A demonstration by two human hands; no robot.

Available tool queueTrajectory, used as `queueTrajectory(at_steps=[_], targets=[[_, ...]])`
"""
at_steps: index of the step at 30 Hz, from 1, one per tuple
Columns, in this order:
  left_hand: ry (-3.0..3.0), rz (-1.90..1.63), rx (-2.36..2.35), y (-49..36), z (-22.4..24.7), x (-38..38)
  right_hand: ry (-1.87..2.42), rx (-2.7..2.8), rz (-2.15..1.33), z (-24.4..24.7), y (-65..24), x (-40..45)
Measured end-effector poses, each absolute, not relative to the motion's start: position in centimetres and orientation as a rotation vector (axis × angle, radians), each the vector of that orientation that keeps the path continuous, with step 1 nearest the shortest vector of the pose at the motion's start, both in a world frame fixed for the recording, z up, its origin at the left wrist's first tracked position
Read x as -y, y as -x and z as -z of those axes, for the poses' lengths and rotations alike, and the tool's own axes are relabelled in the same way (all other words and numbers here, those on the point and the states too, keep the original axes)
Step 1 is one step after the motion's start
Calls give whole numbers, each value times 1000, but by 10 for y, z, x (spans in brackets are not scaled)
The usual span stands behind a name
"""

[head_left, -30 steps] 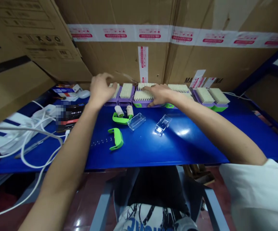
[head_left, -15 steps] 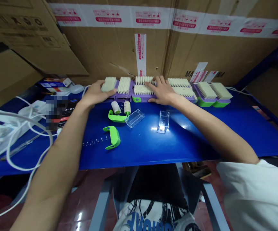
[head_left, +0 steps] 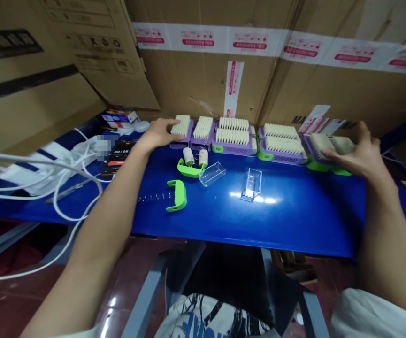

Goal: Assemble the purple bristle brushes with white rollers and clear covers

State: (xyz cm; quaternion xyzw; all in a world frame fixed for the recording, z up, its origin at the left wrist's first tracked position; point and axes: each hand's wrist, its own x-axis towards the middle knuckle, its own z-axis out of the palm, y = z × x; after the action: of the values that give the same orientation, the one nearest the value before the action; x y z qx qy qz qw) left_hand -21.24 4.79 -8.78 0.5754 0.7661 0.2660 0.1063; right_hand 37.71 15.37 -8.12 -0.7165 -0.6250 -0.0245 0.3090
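Along the back of the blue table runs a row of purple brush blocks with cream bristles. At the row's left end, my left hand [head_left: 161, 134] grips the leftmost brush block [head_left: 180, 126], thumb in front and fingers behind. My right hand [head_left: 364, 152] is spread at the right end, its thumb over the bristles of a green-based brush block [head_left: 320, 145]. Between the hands sit a double purple brush block [head_left: 233, 137] and another double brush block with a green end [head_left: 283, 144]. How firmly the right hand touches is unclear.
Nearer me lie a green bracket with two white cylinders [head_left: 188, 170], a second green bracket [head_left: 179, 195], a thin spring [head_left: 155, 196] and two clear plastic boxes [head_left: 212, 174]. White cables [head_left: 62, 188] and a phone [head_left: 120, 155] are left. A cardboard wall [head_left: 195, 80] stands behind.
My right hand has moved from the middle brush blocks to the right end of the row. My left hand stays at the left end. The view has shifted.
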Motion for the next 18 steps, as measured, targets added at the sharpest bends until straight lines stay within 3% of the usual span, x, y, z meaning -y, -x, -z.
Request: queueTrajectory(at_steps=[7, 18], targets=[[-1448, -731, -2462, 209, 85, -42, 1518, 1478, 432, 87, -351, -138], [-1560, -1046, -2465, 191, 77, -25, 759, 2487, 186, 77, -260, -53]])
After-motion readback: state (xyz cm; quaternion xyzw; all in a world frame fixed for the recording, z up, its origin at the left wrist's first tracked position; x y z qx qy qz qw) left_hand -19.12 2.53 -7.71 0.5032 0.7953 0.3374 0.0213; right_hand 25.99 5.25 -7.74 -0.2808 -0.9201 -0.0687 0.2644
